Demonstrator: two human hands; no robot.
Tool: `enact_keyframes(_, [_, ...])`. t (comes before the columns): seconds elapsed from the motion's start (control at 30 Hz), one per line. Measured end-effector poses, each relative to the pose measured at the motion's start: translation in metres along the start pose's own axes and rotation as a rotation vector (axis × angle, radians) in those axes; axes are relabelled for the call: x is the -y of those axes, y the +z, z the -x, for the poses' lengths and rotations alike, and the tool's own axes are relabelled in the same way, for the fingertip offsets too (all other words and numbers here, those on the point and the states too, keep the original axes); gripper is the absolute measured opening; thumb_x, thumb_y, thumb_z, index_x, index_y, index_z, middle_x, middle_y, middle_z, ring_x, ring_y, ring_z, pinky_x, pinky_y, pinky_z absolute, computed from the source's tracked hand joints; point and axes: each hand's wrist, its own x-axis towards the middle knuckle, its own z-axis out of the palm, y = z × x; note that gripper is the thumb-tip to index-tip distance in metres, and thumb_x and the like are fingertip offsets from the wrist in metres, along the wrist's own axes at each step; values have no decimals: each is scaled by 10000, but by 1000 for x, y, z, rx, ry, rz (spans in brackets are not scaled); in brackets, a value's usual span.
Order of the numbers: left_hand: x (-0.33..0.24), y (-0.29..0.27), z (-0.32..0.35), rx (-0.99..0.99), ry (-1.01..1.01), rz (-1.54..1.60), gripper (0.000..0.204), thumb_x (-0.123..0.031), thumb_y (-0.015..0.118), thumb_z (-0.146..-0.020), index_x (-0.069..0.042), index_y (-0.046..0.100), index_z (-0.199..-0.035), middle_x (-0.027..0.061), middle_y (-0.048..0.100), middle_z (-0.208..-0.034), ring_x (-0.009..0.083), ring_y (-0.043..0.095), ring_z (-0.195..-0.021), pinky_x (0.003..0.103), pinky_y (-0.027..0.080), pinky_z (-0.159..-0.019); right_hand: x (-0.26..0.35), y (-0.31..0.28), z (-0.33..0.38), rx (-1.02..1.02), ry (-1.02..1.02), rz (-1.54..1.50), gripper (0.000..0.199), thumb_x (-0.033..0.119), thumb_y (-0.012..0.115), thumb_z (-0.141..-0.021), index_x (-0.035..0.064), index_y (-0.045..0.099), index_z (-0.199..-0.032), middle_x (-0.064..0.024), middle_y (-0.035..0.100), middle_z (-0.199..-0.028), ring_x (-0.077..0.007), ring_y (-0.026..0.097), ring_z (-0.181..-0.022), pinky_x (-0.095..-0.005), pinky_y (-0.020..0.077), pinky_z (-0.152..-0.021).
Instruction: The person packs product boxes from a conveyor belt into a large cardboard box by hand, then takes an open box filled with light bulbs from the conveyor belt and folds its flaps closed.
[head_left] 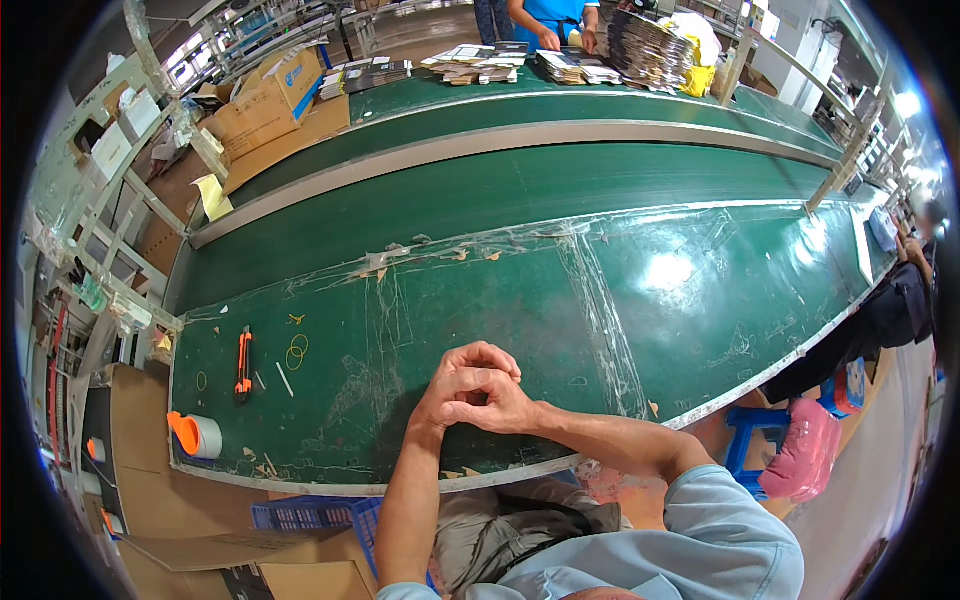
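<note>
The biggest thing in front of me is the long green worktable with a scuffed, glossy top (480, 310), with wrinkled clear film stuck along its back edge and in a strip across it. Behind it runs a smooth, dark green band (560, 185), then a pale metal rail (490, 146), and beyond that a second green table (430, 95). Over there a person in a bright blue top (555, 12) has 2 hands at the stacks of flat printed cards (475, 65). To the left of those cards sits an open brown cardboard box (265, 110). Over on the right, a puffy pink cushion (805, 450) rests by a blue plastic stool (750, 440). Nearer to me, the seated worker in a pale blue shirt (680, 545) has 2 bare hands together over the worktable, near its front edge. The left hand (440, 395) and the right hand (508, 405) are folded loosely, fingers curled in, each having hold only of the other; whether they touch the tabletop I can't tell. Well apart from them, at the table's left end, lie a white tape roll with an orange piece (207, 438), an orange-and-black utility knife (244, 365), a thin white stick (285, 379) and, smallest, some fine yellow rubber bands (296, 320).
</note>
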Motion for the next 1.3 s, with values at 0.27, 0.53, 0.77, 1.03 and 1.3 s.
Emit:
enact_keyframes(0.27, [-2, 1, -1, 11, 26, -2, 240, -197, 707, -781, -9, 726, -929, 138, 708, -988, 217, 685, -932, 345, 565, -850, -57, 28, 22, 63, -76, -495, 238, 297, 759, -869, 93, 730, -750, 7, 620, -727, -147, 548, -900, -387, 412, -875])
enact_keyframes(0.53, [-1, 3, 1, -22, 43, 9, 189, -170, 709, -775, -21, 758, -881, 150, 710, -964, 269, 703, -920, 384, 584, -845, -41, -18, 25, 403, 153, 33, 409, 428, 802, -936, 37, 705, -1011, -31, 623, -856, -131, 592, -772, -313, 463, -620])
enact_keyframes(0.77, [1, 0, 5, 31, 79, 55, 192, -205, 743, -923, -17, 780, -916, 125, 703, -1025, 222, 683, -946, 343, 550, -832, -36, -19, 24, 429, 248, -35, 474, 464, 771, -954, 18, 709, -1099, -29, 642, -836, -137, 609, -734, -321, 505, -631])
enact_keyframes(1.03, [-6, 1, 5, 4, 5, 33, 220, -233, 759, -930, -18, 790, -903, 112, 702, -1022, 185, 672, -907, 316, 545, -801, -45, -20, 31, 452, 288, -23, 381, 394, 795, -959, 48, 663, -1050, 17, 568, -860, -77, 541, -742, -261, 424, -593])
enact_keyframes(1.3, [0, -1, 4, 8, 47, 59, 248, -260, 778, -907, -13, 782, -895, 110, 693, -1001, 216, 679, -935, 335, 557, -833, -39, -20, 26, 512, 373, -78, 481, 515, 753, -956, 37, 698, -974, -26, 646, -816, -130, 610, -734, -307, 487, -603])
